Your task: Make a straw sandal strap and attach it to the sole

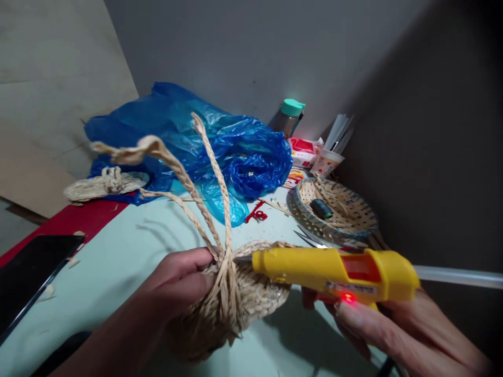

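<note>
My left hand (178, 280) is closed around a small woven straw piece (251, 293), pinching it where several braided straw strands (204, 178) rise from its top. My right hand (377, 324) grips a yellow glue gun (338, 269) with a red light lit on its handle. The gun's metal tip (242, 258) points left and touches the bundle of strands at the top of the straw piece. A clear glue stick (459, 276) sticks out of the gun's back.
A blue plastic bag (243, 152) lies behind on the pale table (126, 251). A woven tray (346, 214) with a dark small object sits right, scissors (310, 241) beside it. A flat straw coil (102, 186), a phone (31, 272), a teal-capped bottle (291, 115) and packets stand around.
</note>
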A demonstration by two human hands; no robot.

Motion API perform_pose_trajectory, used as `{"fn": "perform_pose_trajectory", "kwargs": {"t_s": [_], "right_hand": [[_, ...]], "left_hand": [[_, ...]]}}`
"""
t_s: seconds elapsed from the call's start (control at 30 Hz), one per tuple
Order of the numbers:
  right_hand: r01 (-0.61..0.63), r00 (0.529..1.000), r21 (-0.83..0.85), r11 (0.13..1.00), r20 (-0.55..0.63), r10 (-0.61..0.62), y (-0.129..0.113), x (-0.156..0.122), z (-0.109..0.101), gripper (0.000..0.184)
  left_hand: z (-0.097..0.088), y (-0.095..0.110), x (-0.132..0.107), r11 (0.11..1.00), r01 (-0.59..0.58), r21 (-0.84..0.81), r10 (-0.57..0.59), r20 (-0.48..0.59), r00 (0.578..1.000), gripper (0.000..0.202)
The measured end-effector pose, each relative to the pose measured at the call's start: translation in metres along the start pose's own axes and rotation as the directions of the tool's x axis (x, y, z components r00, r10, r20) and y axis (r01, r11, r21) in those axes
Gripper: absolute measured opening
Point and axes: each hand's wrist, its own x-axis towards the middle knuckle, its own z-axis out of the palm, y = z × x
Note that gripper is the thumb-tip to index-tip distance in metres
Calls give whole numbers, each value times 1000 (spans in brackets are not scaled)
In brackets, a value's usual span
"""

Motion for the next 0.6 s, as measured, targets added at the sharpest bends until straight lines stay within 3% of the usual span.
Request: {"fn": "perform_pose_trajectory", "kwargs": {"t_s": [0.07,0.13,0.27,0.4,0.5,0.6], "right_hand": [[38,997,-188,981,-53,-48,0,-1,1,23],[79,993,-263,962,-64,-99,-4,1,2,24],[92,996,-163,982,-1,-94,-24,7,9,27],[-164,982,-62,984,-101,158,-52,9,23,45],[-138,988,14,990,-63,139,-60,12,26,46],[-60,994,65,996,95,54,-56,16,23,42]], "left_hand": [[0,-1,1,996,-2,92,4,-17,1000,31],[1,-1,1,987,-20,162,31,-64,997,36],[6,0,-3,988,4,155,12,-102,995,43],[6,1,-2,983,-62,175,68,-27,997,39],[2,-1,2,950,-180,255,180,21,983,32],[-2,-2,4,907,-264,328,252,81,964,35]]}}
